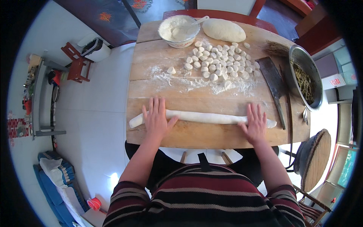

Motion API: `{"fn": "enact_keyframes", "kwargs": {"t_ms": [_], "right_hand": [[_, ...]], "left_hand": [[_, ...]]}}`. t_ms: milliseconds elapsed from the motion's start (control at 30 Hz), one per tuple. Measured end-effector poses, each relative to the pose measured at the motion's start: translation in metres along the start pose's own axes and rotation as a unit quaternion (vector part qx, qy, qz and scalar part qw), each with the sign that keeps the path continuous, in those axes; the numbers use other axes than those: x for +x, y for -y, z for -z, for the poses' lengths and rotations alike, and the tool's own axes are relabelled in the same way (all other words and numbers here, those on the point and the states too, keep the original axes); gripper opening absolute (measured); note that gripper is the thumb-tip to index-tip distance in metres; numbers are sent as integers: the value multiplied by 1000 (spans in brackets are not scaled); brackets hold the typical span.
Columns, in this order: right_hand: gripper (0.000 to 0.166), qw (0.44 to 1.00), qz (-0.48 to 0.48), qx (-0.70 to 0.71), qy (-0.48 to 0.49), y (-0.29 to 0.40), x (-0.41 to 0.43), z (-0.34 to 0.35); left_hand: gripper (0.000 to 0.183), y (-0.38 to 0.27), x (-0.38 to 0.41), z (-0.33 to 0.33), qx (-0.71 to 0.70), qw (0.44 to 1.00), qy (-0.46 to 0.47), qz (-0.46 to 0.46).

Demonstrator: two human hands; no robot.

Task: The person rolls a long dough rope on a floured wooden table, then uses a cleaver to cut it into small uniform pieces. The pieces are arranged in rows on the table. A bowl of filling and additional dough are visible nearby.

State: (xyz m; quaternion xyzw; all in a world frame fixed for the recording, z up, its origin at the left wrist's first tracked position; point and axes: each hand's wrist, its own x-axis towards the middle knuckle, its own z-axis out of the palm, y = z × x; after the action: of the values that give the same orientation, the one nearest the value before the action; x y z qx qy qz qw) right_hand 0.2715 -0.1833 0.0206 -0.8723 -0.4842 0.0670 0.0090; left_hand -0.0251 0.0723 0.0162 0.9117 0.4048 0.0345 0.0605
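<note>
A long rope of dough lies crosswise near the front edge of the wooden table. My left hand rests flat across its left part, fingers spread and pointing away from me. Toward the other end, my right hand lies over the rope in the same way. Both dough ends stick out past my hands. Beyond the rope, loose flour streaks the wood, and many small cut dough pieces sit in a cluster. One piece lies apart to the left.
At the back stand an enamel bowl of flour with a scoop and a large dough lump. On the right lie a cleaver, a straw brush, a metal bowl of dark green filling and a spoon.
</note>
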Motion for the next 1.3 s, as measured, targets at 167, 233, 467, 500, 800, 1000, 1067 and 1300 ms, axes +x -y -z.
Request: {"fn": "enact_keyframes", "kwargs": {"t_ms": [167, 233, 467, 500, 800, 1000, 1067, 1300], "right_hand": [[79, 994, -88, -30, -65, -19, 99, 8], [78, 994, -70, -30, -83, -20, 111, 11], [75, 998, 60, -22, 21, -9, 17, 10], [76, 997, 71, -22, 21, -8, 0, 8], [89, 982, 128, 140, 14, 151, -19, 10], [84, 995, 5, 52, -81, 148, 85, -6], [81, 993, 24, 31, -113, 146, 98, -2], [65, 976, 208, 51, -29, 109, 16, -14]], "left_hand": [[84, 23, 106, -11, 0, 996, -58, 65], [83, 21, 116, 1, 18, 995, -62, 72], [83, 11, 4, -7, -12, 998, -54, -35], [83, 11, -19, -4, -30, 998, -40, -48], [81, 58, -81, 24, -52, 998, 24, 27], [76, 88, 33, 15, -15, 990, -44, 133], [73, 98, 48, 13, -7, 993, -70, 93], [60, 90, -30, 22, -64, 989, 17, -136]]}}
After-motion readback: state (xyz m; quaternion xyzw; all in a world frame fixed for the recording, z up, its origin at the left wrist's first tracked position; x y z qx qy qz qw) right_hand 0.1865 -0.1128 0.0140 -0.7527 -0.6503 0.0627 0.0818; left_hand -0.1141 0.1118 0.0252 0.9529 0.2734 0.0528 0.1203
